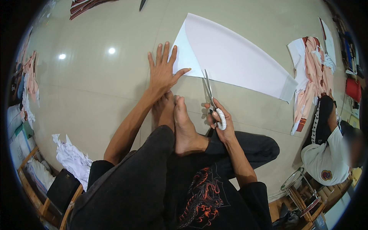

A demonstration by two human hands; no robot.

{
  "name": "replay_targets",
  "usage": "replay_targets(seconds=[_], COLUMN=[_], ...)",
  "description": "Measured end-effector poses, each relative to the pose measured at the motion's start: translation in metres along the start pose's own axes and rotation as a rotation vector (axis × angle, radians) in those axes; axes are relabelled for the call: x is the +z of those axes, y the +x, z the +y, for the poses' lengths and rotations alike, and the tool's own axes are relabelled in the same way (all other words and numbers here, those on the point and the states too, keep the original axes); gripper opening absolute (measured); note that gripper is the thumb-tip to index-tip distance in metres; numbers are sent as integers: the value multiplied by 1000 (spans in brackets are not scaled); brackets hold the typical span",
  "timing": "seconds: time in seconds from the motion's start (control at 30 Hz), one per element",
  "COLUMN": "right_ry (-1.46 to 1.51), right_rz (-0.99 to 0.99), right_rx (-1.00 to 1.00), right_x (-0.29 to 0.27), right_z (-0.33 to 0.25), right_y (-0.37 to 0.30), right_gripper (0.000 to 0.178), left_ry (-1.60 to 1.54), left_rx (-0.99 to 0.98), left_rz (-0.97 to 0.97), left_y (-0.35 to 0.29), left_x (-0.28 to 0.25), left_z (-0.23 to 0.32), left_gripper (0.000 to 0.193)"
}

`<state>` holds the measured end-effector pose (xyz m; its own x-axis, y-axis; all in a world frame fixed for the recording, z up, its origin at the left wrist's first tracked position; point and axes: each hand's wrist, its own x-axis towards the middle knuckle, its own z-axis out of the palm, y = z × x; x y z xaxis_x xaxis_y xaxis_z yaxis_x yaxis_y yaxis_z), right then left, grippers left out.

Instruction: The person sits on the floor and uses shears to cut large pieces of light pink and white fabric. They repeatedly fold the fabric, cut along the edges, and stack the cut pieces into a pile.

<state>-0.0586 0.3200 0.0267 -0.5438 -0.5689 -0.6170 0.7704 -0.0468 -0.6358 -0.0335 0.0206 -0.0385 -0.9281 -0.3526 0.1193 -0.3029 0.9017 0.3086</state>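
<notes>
A folded piece of pale cloth point(237, 50), light lilac with a bluish-white part at its left end, lies flat on the tiled floor ahead of me. My left hand point(163, 71) is spread with its fingers apart at the cloth's left edge, the thumb reaching over its lower left corner. Just right of my feet, my right hand point(222, 120) grips a pair of scissors point(209, 90) whose handle is wrapped in white. The blades are slightly apart and point away from me, their tips at the cloth's near edge.
A person point(327, 153) in a white shirt sits at the right, beside peach and white garments point(308, 76). Crumpled white scraps point(73, 159) lie at the lower left near a wooden frame point(36, 199). Striped dark red cloth point(86, 7) and a dark pointed object point(142, 4) lie at the far edge.
</notes>
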Motion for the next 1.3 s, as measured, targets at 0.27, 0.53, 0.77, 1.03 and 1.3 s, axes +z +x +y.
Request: replay_targets(seconds=[0.27,0.53,0.77,1.03,1.3], right_ry=[-79,-107,-177,-272,-223], right_rz=[10,16,49,83,24], right_rx=[-76,-83,-65,-22,-53], right_x=[13,12,13,8,13], right_z=[5,4,-4,-17,-32], right_y=[14,15,15,17,41], right_gripper=[59,55,60,55,57], left_ry=[-19,-15,-17,-13,-14], left_rx=[16,21,15,-1,3], left_rz=[9,-3,-14,-17,14], left_y=[-2,-2,-2,-2,-1], left_x=[-1,2,3,-1,-2], left_z=[-3,-6,-7,-7,-6], left_gripper=[104,105,107,108,105])
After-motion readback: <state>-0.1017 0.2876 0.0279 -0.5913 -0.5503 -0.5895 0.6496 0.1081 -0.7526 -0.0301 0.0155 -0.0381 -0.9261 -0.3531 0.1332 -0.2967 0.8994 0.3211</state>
